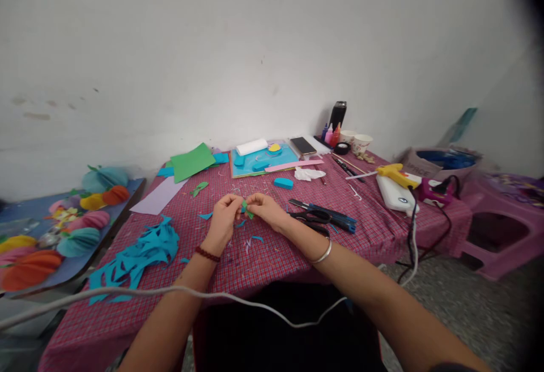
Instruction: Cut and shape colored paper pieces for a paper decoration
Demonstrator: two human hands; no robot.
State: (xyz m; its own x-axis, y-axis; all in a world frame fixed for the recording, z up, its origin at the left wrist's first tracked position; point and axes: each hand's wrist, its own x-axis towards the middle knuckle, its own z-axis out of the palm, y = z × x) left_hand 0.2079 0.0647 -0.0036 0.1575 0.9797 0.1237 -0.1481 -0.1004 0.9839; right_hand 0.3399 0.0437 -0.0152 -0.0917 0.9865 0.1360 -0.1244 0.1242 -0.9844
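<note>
My left hand (227,213) and my right hand (266,210) meet over the red checked tablecloth (272,264). Between their fingertips is a small green paper piece (249,211), pinched from both sides, with a bit of blue beside it. Green paper leaves (199,189) lie to the left, beyond my left hand. Blue and white paper scraps (257,239) are scattered beneath and around my hands. Black-handled scissors (312,215) and a blue cutter (335,217) rest just right of my right hand.
Blue paper strips (147,253) are heaped at left, near green (192,162) and lilac sheets (158,196). A yellow glue gun (397,175) lies on a white box (393,193) at right. A white cable (238,299) crosses in front of my forearms. Paper cups (362,143) stand behind.
</note>
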